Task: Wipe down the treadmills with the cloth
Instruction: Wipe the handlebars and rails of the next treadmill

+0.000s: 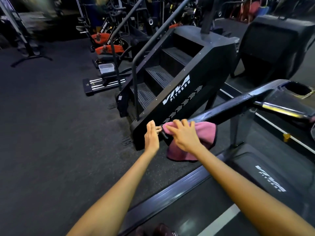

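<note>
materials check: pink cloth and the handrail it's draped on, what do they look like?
Pink cloth: soft napped fabric, likely microfibre or terry; matte, drapes and folds limply, dark stitched edge.
Handrail: rigid, dark glossy coating, looks like painted metal or hard plastic; bright streaky highlights, possibly wet. Cannot tell which from the look alone.

A dim gym with dark speckled rubber flooring (51, 133). A black stair-climber machine (172, 79) marked "VIVA FITNESS" stands mid-frame, its ribbed steps rising to the right. Behind it sit orange-and-black exercise bikes (105, 45), and a translucent plastic tub (106, 68) rests nearby. Racks and frames at the rear are blurred.
</note>
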